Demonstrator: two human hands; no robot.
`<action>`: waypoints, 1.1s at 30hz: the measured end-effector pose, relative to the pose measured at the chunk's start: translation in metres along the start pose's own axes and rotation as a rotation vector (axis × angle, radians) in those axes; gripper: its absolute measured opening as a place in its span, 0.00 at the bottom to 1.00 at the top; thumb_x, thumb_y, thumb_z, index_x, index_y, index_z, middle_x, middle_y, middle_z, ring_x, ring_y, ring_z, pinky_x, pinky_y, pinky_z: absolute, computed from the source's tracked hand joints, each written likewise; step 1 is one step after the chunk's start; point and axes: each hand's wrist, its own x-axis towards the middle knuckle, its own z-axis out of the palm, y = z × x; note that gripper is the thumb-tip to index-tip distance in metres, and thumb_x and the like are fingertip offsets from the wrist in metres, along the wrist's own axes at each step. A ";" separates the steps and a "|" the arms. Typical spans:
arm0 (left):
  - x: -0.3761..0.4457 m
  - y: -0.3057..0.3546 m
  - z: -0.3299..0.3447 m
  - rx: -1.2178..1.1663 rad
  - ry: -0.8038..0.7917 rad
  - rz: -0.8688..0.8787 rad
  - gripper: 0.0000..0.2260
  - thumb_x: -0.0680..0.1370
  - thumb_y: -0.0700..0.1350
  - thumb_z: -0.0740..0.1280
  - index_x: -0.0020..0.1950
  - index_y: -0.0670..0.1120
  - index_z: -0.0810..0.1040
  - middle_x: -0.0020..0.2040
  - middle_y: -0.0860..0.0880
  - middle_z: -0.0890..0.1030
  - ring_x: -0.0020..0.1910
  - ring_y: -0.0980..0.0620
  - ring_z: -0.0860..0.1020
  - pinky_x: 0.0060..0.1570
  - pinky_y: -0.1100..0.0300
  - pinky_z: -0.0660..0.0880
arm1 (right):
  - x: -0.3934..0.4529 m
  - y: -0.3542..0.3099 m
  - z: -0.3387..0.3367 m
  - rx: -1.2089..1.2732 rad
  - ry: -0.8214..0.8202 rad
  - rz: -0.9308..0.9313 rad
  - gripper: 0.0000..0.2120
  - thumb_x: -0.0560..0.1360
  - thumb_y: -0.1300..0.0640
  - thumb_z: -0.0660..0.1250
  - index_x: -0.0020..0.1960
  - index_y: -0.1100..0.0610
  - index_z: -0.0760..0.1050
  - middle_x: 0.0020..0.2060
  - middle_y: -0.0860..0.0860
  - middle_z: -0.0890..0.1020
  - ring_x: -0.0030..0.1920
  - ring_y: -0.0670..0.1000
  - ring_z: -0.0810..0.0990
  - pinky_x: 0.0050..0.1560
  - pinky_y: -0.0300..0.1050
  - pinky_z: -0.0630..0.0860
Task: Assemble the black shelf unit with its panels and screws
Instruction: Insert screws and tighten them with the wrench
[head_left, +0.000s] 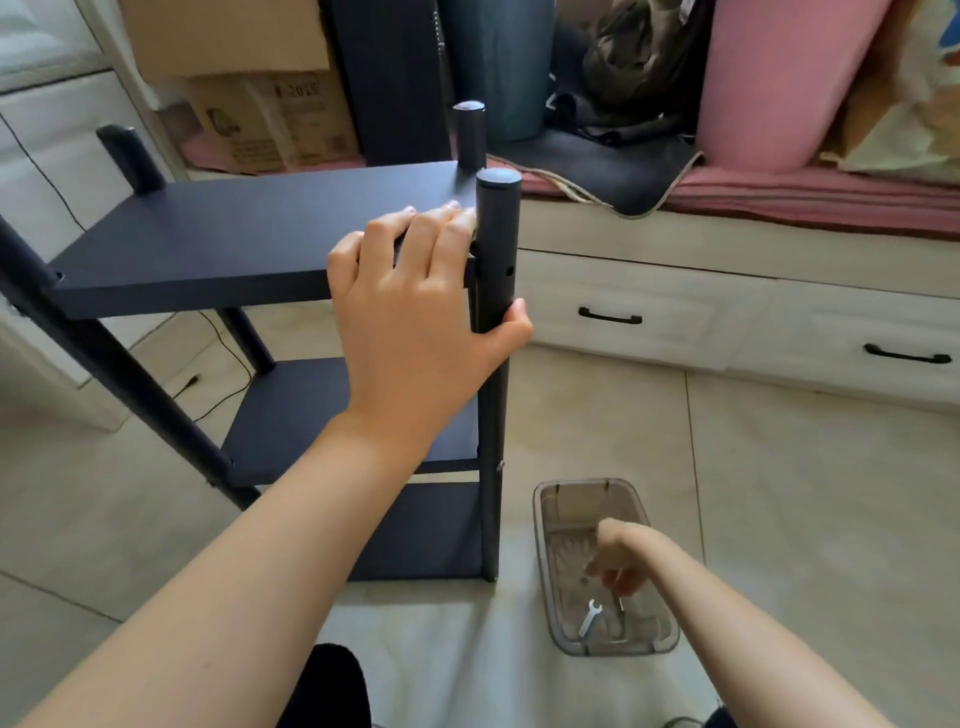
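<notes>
Your left hand (415, 291) steadies the black shelf unit (270, 332) on the floor: fingers flat on the top panel (208, 234), thumb hooked round the front-right post (496, 364), prob. keeping its empty screw hole (509, 270) lined up. Your right hand (621, 558) dips into the clear tray (550, 571) w/ fingers curled near the wrench (589, 621); can't tell if it's got a screw.

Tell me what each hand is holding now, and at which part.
The left hand holds the top shelf panel at its near right corner, thumb around the front post. The right hand reaches into the clear tray; whether it holds anything cannot be told.
</notes>
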 end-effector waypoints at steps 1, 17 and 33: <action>0.000 0.000 0.000 0.000 0.003 0.000 0.25 0.72 0.61 0.67 0.62 0.46 0.81 0.59 0.49 0.82 0.62 0.44 0.77 0.62 0.50 0.65 | 0.010 0.005 0.009 -0.003 0.041 0.016 0.09 0.81 0.57 0.66 0.51 0.64 0.72 0.50 0.59 0.80 0.47 0.55 0.81 0.54 0.46 0.80; 0.000 -0.001 0.004 0.017 0.051 0.034 0.21 0.72 0.59 0.68 0.57 0.46 0.82 0.57 0.51 0.82 0.58 0.43 0.78 0.58 0.50 0.66 | 0.094 0.037 0.090 0.021 0.181 0.056 0.20 0.82 0.61 0.58 0.72 0.65 0.66 0.70 0.61 0.70 0.71 0.58 0.68 0.66 0.44 0.66; 0.000 0.000 0.004 0.012 0.037 0.014 0.22 0.71 0.59 0.68 0.57 0.46 0.82 0.57 0.51 0.82 0.58 0.44 0.77 0.58 0.50 0.65 | 0.103 0.003 0.086 -0.057 0.203 -0.117 0.08 0.79 0.65 0.57 0.53 0.59 0.73 0.62 0.59 0.77 0.61 0.58 0.78 0.55 0.46 0.73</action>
